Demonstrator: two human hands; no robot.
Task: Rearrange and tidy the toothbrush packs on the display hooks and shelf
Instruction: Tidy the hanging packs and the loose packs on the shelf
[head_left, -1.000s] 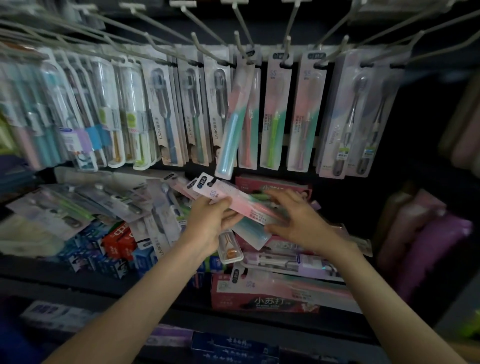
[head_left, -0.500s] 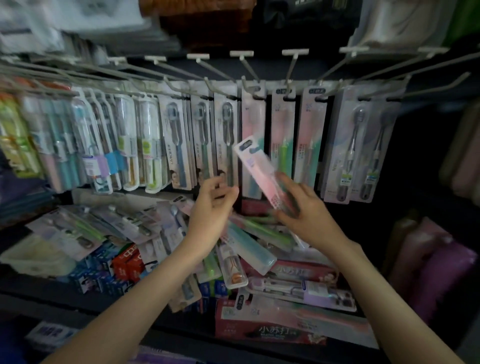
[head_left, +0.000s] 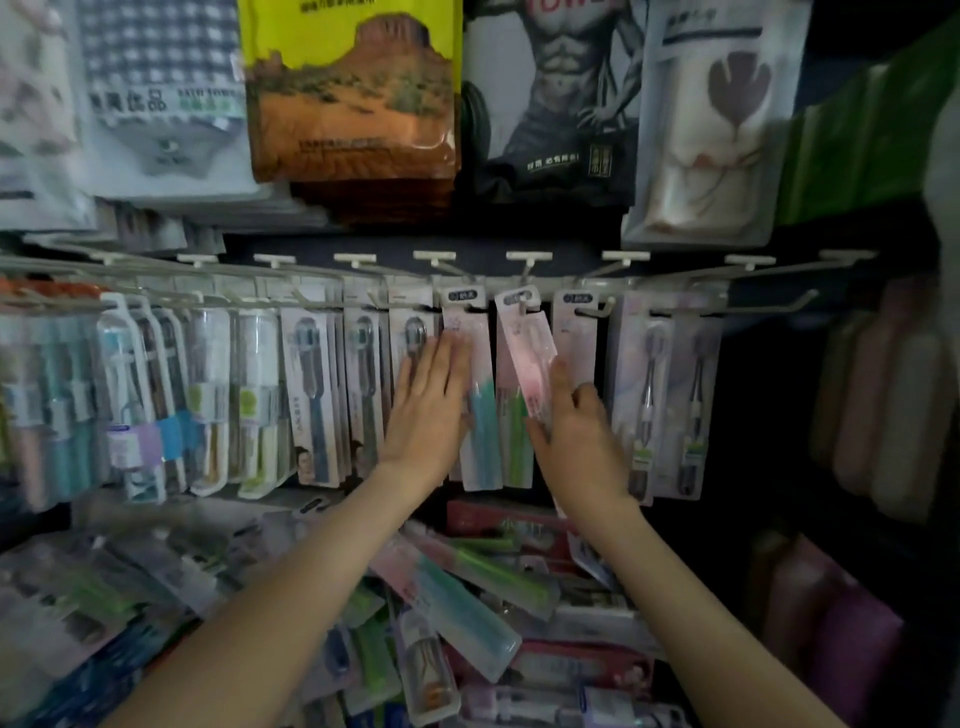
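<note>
Left hand (head_left: 431, 402): flat, fingers straight, pressing on the hanging teal pack (head_left: 485, 436).
Pink pack (head_left: 522, 353): tilted, top at a hook (head_left: 527, 273), lower end in the right hand.
Right hand (head_left: 576, 431): fingers curled round the pink pack.
Loose packs (head_left: 467, 618): piled on the shelf below both hands.

This is a shop: a row of display hooks (head_left: 434, 257) carries hanging toothbrush packs (head_left: 311, 395), bagged towels (head_left: 353, 88) hang at the frame's top, and boxed toothpaste (head_left: 511, 527) lies below.
</note>
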